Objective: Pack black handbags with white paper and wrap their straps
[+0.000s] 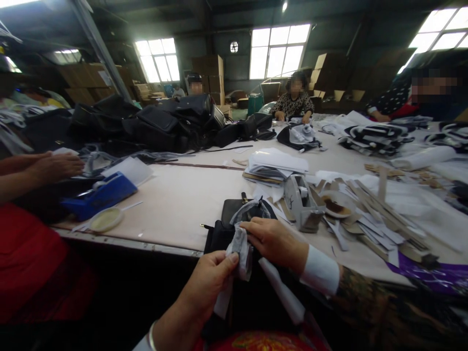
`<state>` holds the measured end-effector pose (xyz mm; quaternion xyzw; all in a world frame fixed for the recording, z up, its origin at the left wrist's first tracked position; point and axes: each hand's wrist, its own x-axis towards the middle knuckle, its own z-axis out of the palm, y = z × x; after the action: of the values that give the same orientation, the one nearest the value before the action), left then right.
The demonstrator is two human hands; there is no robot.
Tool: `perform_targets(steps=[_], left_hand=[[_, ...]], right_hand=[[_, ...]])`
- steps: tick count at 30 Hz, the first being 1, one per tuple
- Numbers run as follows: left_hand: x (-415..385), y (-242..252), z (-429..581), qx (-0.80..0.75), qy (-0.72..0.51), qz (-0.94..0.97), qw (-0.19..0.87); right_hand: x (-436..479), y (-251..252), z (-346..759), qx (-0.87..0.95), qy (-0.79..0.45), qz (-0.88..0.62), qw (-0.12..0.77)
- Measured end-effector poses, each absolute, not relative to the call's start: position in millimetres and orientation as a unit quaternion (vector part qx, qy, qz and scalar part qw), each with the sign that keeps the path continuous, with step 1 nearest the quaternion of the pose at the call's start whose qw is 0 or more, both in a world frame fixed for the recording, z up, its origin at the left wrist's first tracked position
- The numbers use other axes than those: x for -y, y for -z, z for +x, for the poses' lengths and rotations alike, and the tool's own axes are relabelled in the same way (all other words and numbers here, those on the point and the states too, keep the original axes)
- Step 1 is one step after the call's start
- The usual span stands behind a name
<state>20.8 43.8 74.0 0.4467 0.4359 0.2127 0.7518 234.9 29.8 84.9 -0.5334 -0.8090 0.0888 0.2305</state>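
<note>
The long, soft strip of cloudy, see-through wrap (240,240) is right between the two hands, over the near side of the small black leather-like bag (218,236). From the left hand (209,277), the strip goes up and away, then bends to the right in a curve across the bag. So its long way runs mostly away from the person, not side to side. The left hand is at the low end, with thumb and finger pinched tight on it. The right hand (278,243) is nearer the high, curved part and comes in from the right side. Its fingers lie close together and touch the strip, but its thumb is hidden, so I cannot tell if it grips.

The strip looks thin, crinkly and a bit shiny, with a grey patch near the left thumb. The bag sits at the near edge of the pale, flat table (175,200).
</note>
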Motion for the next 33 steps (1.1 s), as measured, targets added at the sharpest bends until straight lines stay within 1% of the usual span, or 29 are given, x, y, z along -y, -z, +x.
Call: perform_targets(steps=[2, 4, 9, 12, 14, 16, 18, 19, 21, 23, 25, 28, 31, 33], left_hand=[[-44.6, -78.6, 21.4, -0.435, -0.212, 0.427, 0.764], [-47.3, -82.7, 20.9, -0.431, -0.217, 0.4, 0.779], [-60.7, -88.4, 19.6, -0.431, -0.239, 0.362, 0.792], [-69.6, -93.4, 18.9, -0.434, -0.242, 0.377, 0.782], [-74.3, -98.0, 17.7, -0.435, -0.247, 0.414, 0.761], [-76.6, -101.5, 17.0, -0.436, -0.252, 0.477, 0.72], [-75.2, -101.9, 18.3, -0.434, -0.256, 0.564, 0.654], [-72.9, -100.7, 19.9, -0.432, -0.26, 0.606, 0.615], [-65.7, -96.0, 24.2, -0.419, -0.262, 0.671, 0.553], [-56.7, -89.8, 27.8, -0.404, -0.263, 0.698, 0.53], [-48.7, -83.7, 27.8, -0.387, -0.263, 0.715, 0.52], [-42.7, -76.1, 19.2, -0.378, -0.262, 0.756, 0.466], [-41.2, -67.4, 7.2, -0.431, -0.278, 0.772, 0.377], [-39.6, -60.4, 2.5, -0.476, -0.245, 0.781, 0.322]], right_hand=[[-47.0, -82.1, 234.5, 0.843, -0.074, -0.506, 0.17], [-60.8, -74.9, 231.4, 0.858, -0.071, -0.491, 0.132], [-79.3, -55.7, 227.0, 0.819, -0.086, -0.557, 0.11], [-78.0, -62.4, 231.5, 0.802, -0.095, -0.579, 0.108], [-70.3, -75.2, 235.1, 0.783, -0.116, -0.591, 0.157], [-57.5, -89.1, 235.1, 0.719, -0.186, -0.621, 0.252], [-41.9, -98.6, 228.7, 0.604, -0.336, -0.636, 0.343], [-34.2, -100.5, 223.1, 0.539, -0.431, -0.623, 0.368], [-21.3, -98.7, 209.4, 0.403, -0.605, -0.561, 0.396], [-13.2, -91.9, 196.2, 0.282, -0.697, -0.502, 0.428], [-9.1, -84.5, 187.2, 0.203, -0.712, -0.482, 0.467], [-5.6, -78.4, 183.6, 0.175, -0.685, -0.497, 0.504], [-1.5, -77.6, 187.4, 0.178, -0.668, -0.511, 0.511], [1.3, -77.0, 190.5, 0.175, -0.671, -0.514, 0.505]])
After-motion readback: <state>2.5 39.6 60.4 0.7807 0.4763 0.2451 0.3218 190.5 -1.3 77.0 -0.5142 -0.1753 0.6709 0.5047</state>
